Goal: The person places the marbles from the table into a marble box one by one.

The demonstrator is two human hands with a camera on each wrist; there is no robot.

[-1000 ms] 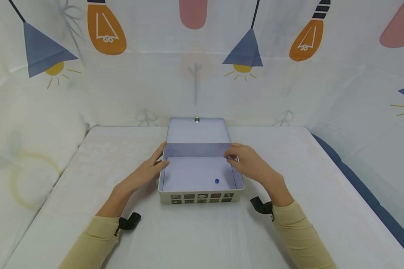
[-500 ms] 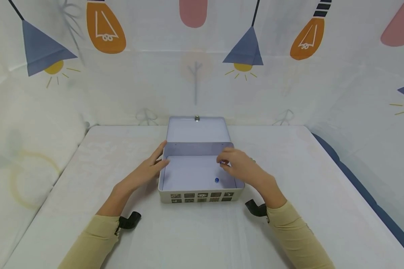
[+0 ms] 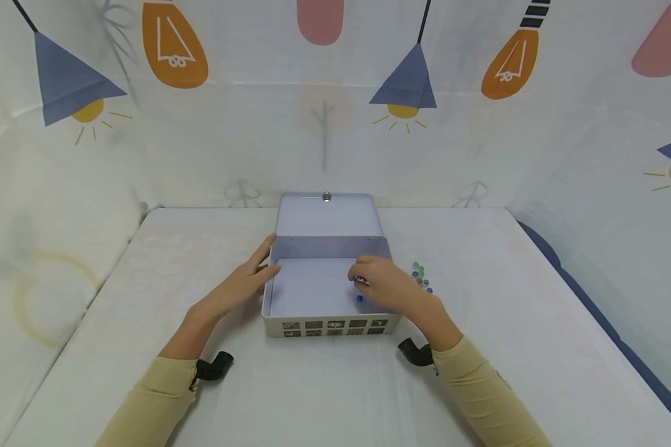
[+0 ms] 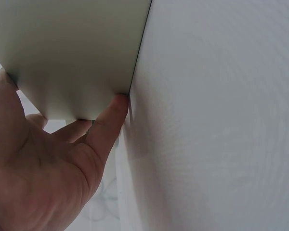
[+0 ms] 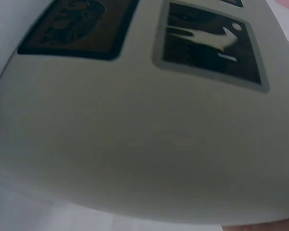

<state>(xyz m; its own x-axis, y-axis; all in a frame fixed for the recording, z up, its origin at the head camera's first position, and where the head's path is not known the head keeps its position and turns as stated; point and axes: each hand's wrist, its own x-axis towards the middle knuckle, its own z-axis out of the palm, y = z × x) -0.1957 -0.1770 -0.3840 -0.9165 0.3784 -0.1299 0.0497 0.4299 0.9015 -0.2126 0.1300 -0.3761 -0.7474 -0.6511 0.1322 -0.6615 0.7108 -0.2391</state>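
Observation:
A white metal box (image 3: pixel 335 326) with small dark pictures on its front stands on the table, its lid (image 3: pixel 328 215) folded back. My left hand (image 3: pixel 250 277) holds its left side, thumb over the rim; in the left wrist view the fingers wrap the box's far corner. My right hand (image 3: pixel 384 282) is inside the box at the right, fingertips pinching small blue shiny marbles (image 3: pixel 360 280), partly hidden by the fingers. Just below the fingertips a blue marble (image 3: pixel 360 298) lies on the box floor. The right wrist view shows mostly the box's outer wall (image 5: pixel 149 139).
Several green and blue marbles (image 3: pixel 419 273) lie on the white table (image 3: pixel 335 397) to the right of the box, beside my right wrist. Behind the table hangs a white curtain (image 3: pixel 246 136) printed with lamps and bulbs.
My right hand has moved from the box's right rim inward, leftward and toward the front, marbles in its fingers. The marbles on the table came into sight. The left hand stays put.

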